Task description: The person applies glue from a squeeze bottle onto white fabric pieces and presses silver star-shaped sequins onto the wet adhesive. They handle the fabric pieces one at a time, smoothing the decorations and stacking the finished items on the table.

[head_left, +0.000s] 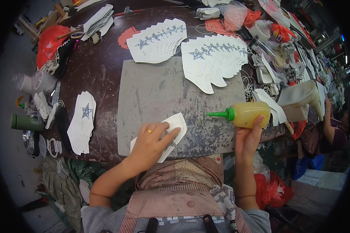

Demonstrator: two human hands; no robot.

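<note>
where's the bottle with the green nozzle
Right of centre in the head view, the bottle is in the right hand, nozzle over the grey mat.

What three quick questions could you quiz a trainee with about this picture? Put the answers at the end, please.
1. Which hand holds the yellow bottle?
2. True or false: the bottle's green nozzle points toward the person's left.
3. Fill in the blank: the left hand, which wears a gold ring, rests on a ____.

Key:
1. The right hand.
2. True.
3. White piece.
</note>
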